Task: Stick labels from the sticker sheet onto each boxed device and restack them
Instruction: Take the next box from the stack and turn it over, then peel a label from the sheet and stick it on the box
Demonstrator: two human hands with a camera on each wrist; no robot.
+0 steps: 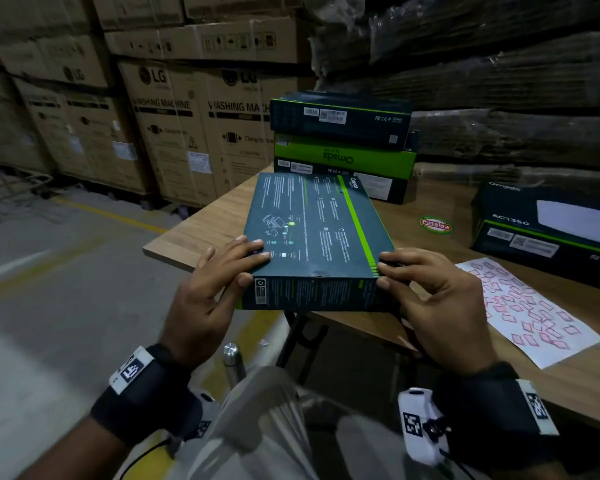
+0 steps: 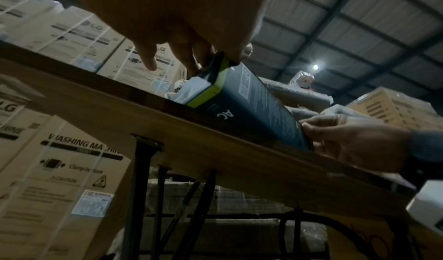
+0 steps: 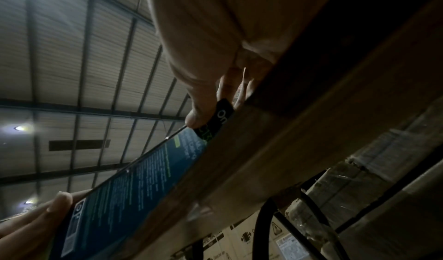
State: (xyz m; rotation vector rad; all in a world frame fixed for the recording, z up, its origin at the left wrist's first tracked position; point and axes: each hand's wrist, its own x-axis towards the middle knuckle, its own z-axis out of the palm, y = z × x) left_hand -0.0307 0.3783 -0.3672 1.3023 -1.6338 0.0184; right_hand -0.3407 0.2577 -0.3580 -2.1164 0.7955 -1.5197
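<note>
A flat dark teal boxed device (image 1: 317,233) with a green stripe lies back side up at the near corner of the wooden table (image 1: 201,230), its near end past the table edge. My left hand (image 1: 222,268) grips its near left corner, fingers on top and thumb on the end face. My right hand (image 1: 413,282) pinches the near right corner the same way. The left wrist view shows that box (image 2: 251,101) from below with both hands on it; the right wrist view shows its end face (image 3: 134,186). The sticker sheet (image 1: 530,306), white with several red labels, lies to the right.
A stack of three boxed devices (image 1: 343,143) stands at the table's far side, and another boxed device (image 1: 548,230) lies at the right. A round red and green sticker (image 1: 435,225) is on the tabletop. LG cartons (image 1: 174,126) line the floor on the left, wrapped pallets behind.
</note>
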